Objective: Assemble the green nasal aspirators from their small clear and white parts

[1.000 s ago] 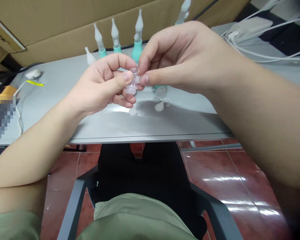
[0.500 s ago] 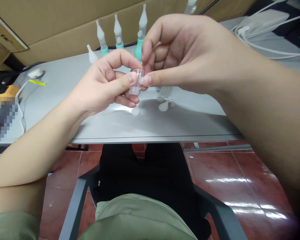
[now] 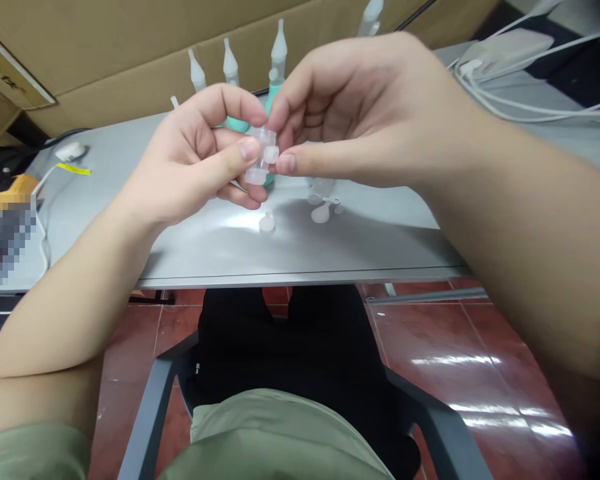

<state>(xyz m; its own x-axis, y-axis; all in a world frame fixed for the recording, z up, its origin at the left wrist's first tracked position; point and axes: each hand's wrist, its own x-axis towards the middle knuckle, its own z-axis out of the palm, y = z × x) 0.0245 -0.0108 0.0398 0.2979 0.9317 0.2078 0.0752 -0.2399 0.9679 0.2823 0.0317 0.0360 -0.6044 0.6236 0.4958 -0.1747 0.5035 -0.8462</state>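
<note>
Head camera view: the left hand (image 3: 190, 150) grips a clear tube (image 3: 258, 160) between thumb and fingers, above the tabletop (image 3: 205, 257). The tube is slightly tilted, with a small white knob (image 3: 271, 155) on its right side. The right hand (image 3: 365, 113) is partly closed, its thumb tip just beside the knob and its index finger near the tube's upper end; whether it pinches anything cannot be told.

A round white piece (image 3: 267, 223) lies below the hands, and a flat white piece (image 3: 321, 213) lies to its right. At the far side stand teal bulbs (image 3: 274, 93) with white tips (image 3: 279, 50), some partly hidden by the hands.

For good handling at the knob, the left hand should hold the tube firmly but without squeezing it out of shape. The right thumb would do best pressing squarely and evenly, since a slanted push could turn the tube or seat the knob crookedly.
</note>
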